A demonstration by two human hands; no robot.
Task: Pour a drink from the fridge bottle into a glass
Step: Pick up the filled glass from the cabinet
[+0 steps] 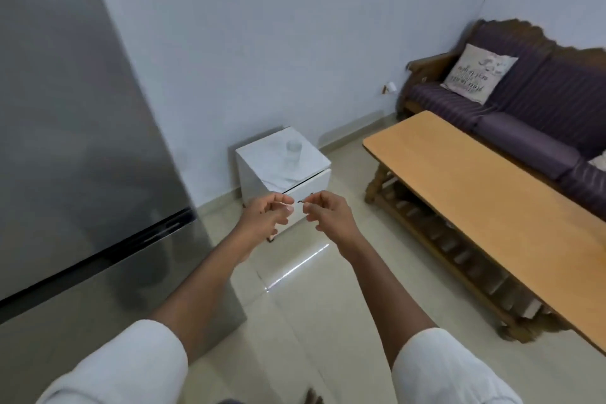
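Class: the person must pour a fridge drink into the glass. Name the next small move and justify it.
Probably reach the left hand to the fridge door and open it: the door is shut, no bottle is in view, both hands look empty, and the glass already waits on the white cabinet.

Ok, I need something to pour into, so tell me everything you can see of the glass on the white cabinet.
The glass is a clear, colourless tumbler, blurred here. It stands upright on the top of the small white cabinet, towards its right side, near the wall. It looks empty, though the blur leaves that unsure. Neither hand touches it; only the cabinet top does.
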